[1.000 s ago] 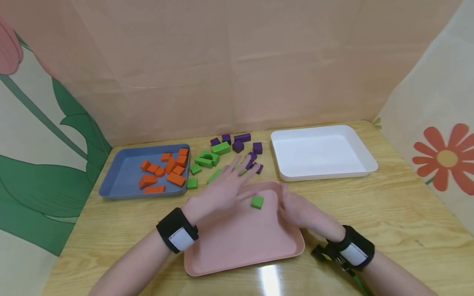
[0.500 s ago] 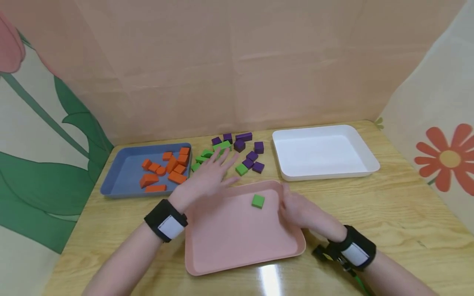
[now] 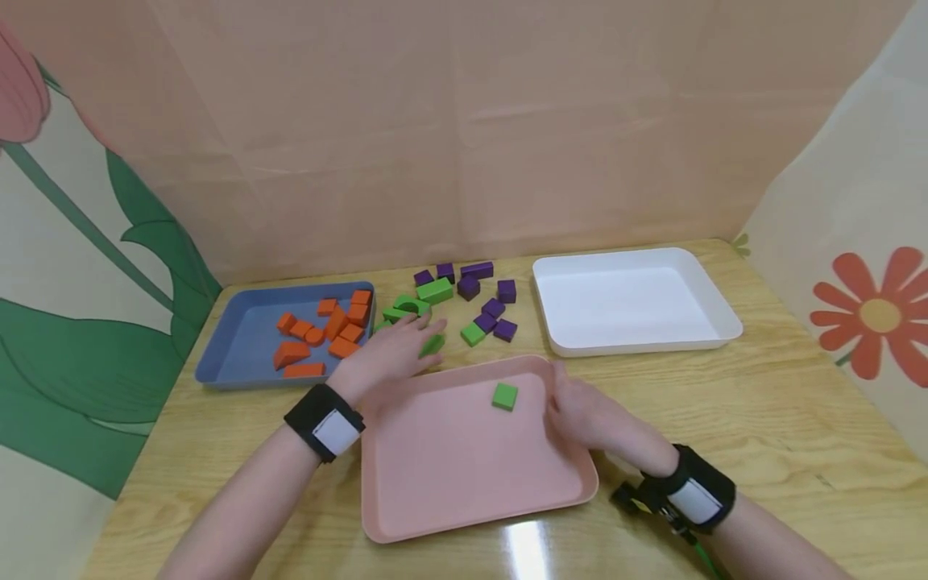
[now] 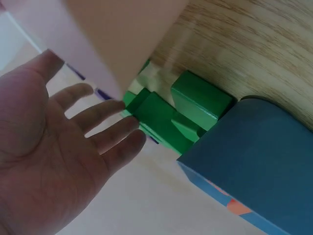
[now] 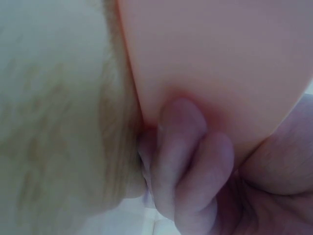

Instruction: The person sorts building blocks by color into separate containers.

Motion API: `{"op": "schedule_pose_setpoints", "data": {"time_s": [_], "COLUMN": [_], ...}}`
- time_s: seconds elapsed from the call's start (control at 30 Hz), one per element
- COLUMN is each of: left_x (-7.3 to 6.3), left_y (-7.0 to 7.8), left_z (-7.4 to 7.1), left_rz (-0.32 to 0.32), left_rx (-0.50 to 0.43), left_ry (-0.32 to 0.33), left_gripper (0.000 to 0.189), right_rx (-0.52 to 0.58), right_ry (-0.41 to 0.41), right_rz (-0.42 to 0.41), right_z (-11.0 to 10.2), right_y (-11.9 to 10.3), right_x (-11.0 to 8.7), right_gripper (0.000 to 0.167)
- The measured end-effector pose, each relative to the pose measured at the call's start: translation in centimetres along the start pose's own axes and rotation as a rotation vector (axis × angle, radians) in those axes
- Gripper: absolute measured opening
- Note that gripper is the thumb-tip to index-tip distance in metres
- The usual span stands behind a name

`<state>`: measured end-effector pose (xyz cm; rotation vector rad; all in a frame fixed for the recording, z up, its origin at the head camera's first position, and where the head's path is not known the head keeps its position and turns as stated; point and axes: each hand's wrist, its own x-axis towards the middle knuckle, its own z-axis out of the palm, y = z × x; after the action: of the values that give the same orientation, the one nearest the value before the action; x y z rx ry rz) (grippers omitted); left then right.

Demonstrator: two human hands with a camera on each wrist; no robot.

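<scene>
Gripping the pink tray (image 3: 464, 475), long axis left-right, right hand (image 3: 590, 415).

bright even light, table (image 3: 761, 419) glare, right wrist view blurred

Orange blocks (image 3: 319, 337) in blue tray (image 3: 239, 362); pink tray (image 3: 464, 475), white tray (image 3: 638, 338).
</scene>
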<state>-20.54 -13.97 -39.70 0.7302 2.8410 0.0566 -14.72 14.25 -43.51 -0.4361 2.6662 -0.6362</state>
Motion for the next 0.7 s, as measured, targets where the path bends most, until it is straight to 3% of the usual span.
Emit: {"op": "schedule_pose_setpoints", "data": {"time_s": [0.23, 0.5, 0.7], "left_x": [0.8, 1.1, 1.2], "left_y": [0.2, 0.2, 0.3], "left_z": [0.4, 1.1, 0.9], "left_rz": [0.032, 0.000, -0.006], "left_rx": [0.063, -0.029, -0.075], "left_ry": [0.030, -0.037, 0.077], "left_gripper": [0.051, 0.044, 0.032], "right_rx": [0.018, -0.026, -0.020], "right_ry": [0.012, 0.041, 0.038], "right_rz": [-0.014, -0.040, -0.046], "right_z": [0.0, 0.0, 0.0], "right_y": [0.1, 0.1, 0.1], "right_x": [-0.1, -0.1, -0.1], "right_gripper": [0.044, 0.043, 0.042]}}
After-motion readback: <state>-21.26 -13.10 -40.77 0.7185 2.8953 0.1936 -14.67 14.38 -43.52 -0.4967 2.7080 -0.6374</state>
